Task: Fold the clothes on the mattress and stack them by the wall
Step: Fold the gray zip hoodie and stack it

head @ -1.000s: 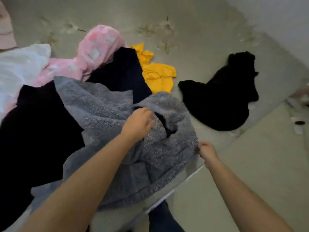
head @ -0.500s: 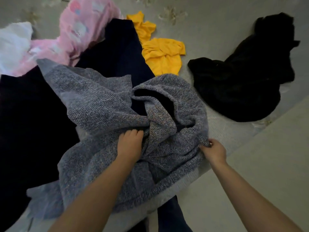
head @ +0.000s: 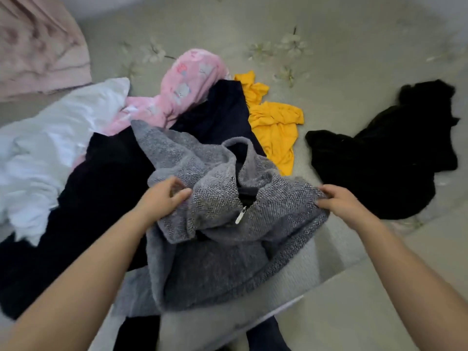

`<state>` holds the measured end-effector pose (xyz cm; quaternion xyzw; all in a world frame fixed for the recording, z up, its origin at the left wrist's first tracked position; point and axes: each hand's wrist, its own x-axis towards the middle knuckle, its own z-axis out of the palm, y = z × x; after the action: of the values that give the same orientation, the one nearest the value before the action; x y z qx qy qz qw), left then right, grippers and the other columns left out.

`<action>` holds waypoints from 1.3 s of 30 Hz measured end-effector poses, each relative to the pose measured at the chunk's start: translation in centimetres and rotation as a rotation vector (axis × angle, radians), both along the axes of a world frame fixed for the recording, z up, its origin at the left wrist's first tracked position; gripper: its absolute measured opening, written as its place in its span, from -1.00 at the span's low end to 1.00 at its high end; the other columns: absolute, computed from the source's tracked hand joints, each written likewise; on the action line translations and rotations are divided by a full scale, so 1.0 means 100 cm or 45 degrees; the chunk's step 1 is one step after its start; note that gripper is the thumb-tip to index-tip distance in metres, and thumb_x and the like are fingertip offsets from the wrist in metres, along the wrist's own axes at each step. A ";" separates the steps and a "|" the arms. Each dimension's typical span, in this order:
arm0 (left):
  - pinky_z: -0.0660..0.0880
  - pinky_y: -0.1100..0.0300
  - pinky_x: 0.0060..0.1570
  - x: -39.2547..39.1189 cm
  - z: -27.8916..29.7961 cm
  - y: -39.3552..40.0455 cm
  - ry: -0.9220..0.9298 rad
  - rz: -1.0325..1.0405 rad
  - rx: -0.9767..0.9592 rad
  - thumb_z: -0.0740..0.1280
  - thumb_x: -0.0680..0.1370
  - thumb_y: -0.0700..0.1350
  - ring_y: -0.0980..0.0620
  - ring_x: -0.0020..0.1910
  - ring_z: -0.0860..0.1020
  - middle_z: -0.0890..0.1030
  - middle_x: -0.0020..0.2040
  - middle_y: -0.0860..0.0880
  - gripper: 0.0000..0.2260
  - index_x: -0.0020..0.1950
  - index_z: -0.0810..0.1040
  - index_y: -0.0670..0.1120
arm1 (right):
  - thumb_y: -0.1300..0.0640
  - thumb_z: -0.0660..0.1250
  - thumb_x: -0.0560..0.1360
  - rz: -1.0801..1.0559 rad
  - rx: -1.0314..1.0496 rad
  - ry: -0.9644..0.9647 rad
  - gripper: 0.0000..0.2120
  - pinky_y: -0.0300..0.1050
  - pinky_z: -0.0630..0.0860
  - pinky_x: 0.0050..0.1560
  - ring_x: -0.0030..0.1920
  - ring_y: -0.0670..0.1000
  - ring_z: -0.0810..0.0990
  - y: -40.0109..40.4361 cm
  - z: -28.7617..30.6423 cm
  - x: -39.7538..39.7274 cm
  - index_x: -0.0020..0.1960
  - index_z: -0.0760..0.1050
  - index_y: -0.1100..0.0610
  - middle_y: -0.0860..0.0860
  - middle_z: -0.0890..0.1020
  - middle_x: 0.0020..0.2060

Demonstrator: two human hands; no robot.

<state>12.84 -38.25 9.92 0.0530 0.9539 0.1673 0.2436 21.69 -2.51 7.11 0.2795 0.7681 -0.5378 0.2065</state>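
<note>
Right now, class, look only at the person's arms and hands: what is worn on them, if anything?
Nothing shows on them. Both forearms are bare up to the frame's lower edge, with no sleeve in view. The left hand and the right hand carry no glove, ring, watch or bracelet that the head view shows.

**Both hands gripping, arms reaching in from the bottom corners**

The left hand (head: 164, 198) sits just left of frame centre, fingers curled and thumb pinching the grey knit sweater (head: 228, 224). Its bare forearm runs down to the lower left corner. The right hand (head: 339, 201), right of centre, grips the same sweater's edge, its forearm stretching to the lower right corner.
</note>
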 end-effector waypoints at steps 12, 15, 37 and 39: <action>0.46 -0.07 -0.20 0.071 -0.045 0.027 0.586 -0.300 -0.136 0.51 0.30 -0.25 -0.19 -0.30 0.56 0.58 -0.30 -0.17 -0.90 -0.33 0.61 -0.22 | 0.30 0.34 0.45 0.060 0.195 -0.268 -0.85 -0.17 0.29 -0.32 -0.23 0.05 0.49 -0.023 -0.032 0.010 -0.29 0.49 0.27 0.09 0.52 -0.35; 0.35 0.02 -0.26 0.058 -0.030 0.039 0.549 -0.074 0.039 0.24 0.52 -0.26 -0.17 -0.28 0.48 0.51 -0.32 -0.16 -0.85 -0.24 0.49 -0.26 | 0.40 0.33 0.42 0.017 0.117 -0.164 -0.88 -0.17 0.32 -0.28 -0.19 0.04 0.47 -0.020 -0.010 0.002 -0.27 0.48 0.26 0.08 0.52 -0.34; 0.35 0.00 0.28 0.096 -0.029 0.008 -0.211 0.163 -0.297 0.32 0.47 -0.05 -0.15 0.31 0.38 0.40 0.33 -0.16 -0.51 0.38 0.31 -0.12 | 0.48 0.23 0.42 0.575 0.070 0.140 -0.80 -0.05 0.42 -0.01 -0.05 0.12 0.51 -0.071 0.125 0.034 0.03 0.44 0.54 0.38 0.56 -0.04; 0.37 -0.02 0.25 0.102 -0.042 0.005 -0.107 0.274 -0.193 0.25 0.52 -0.08 -0.16 0.27 0.41 0.44 0.29 -0.18 -0.65 0.29 0.39 -0.13 | 0.50 0.23 0.41 0.600 0.036 0.097 -0.86 -0.18 0.36 -0.17 -0.18 -0.01 0.48 -0.065 0.119 0.052 -0.06 0.51 0.45 0.16 0.55 -0.21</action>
<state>23.08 -37.72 5.75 -0.0752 0.9529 0.1219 0.2674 26.89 -9.05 19.02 0.0748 0.8268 -0.4741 0.2934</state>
